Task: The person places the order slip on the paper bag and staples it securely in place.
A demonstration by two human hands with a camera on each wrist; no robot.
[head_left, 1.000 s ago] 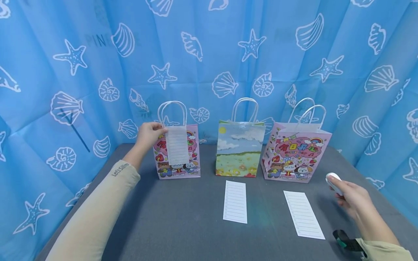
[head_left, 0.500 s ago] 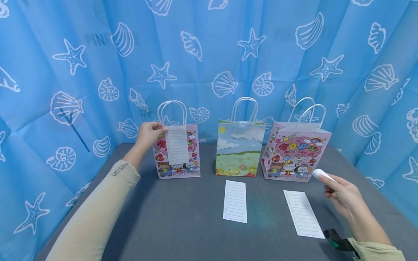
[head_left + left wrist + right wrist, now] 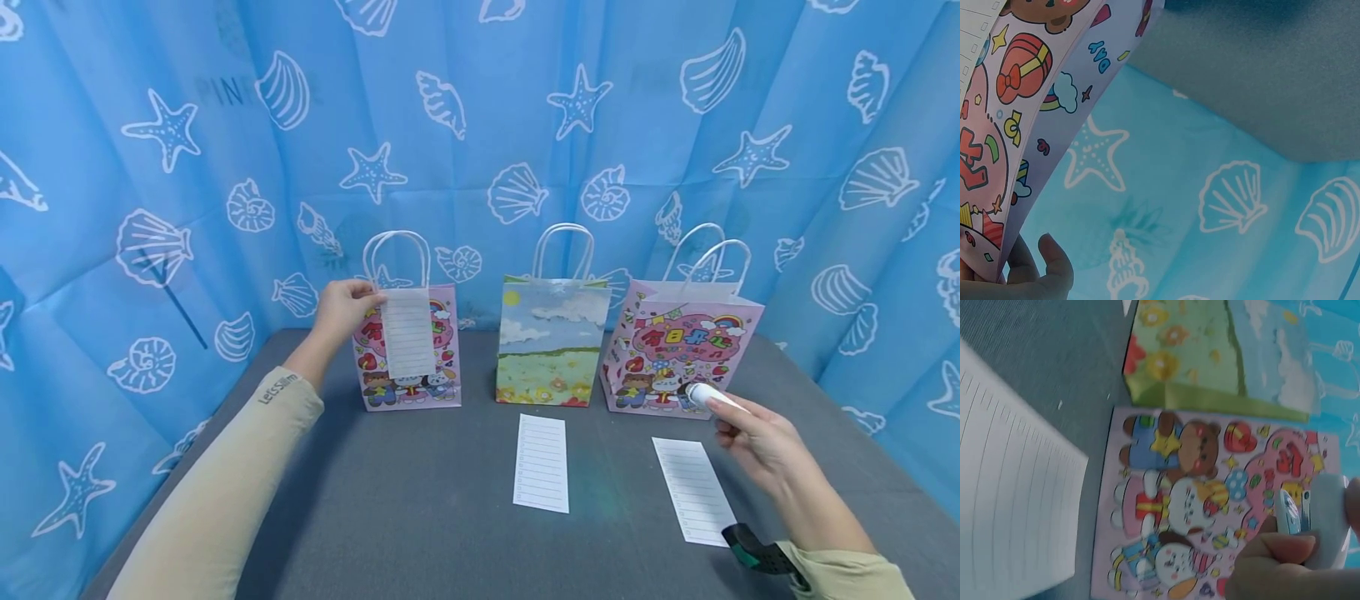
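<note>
My left hand (image 3: 343,310) pinches a lined paper slip (image 3: 408,337) at the top edge of the left pink gift bag (image 3: 447,354). The slip hangs over the bag's printed front. In the left wrist view, fingers (image 3: 1057,259) reach behind the bag's rim. A small white stapler (image 3: 712,398) sits in my right hand (image 3: 765,446), thumb on top and fingers curled below. The right wrist view shows its gap and metal part. It overlaps the lower front of the right pink gift bag (image 3: 686,342).
Between the pink bags stands a landscape-print gift bag (image 3: 555,342). Two more lined slips, a middle slip (image 3: 541,463) and a right slip (image 3: 692,487), lie on the grey table (image 3: 420,500). A blue shell-print curtain (image 3: 465,125) hangs behind.
My right hand has moved left with the stapler, from beside the right pink bag to in front of it. The left hand, slip and bags have stayed put.
</note>
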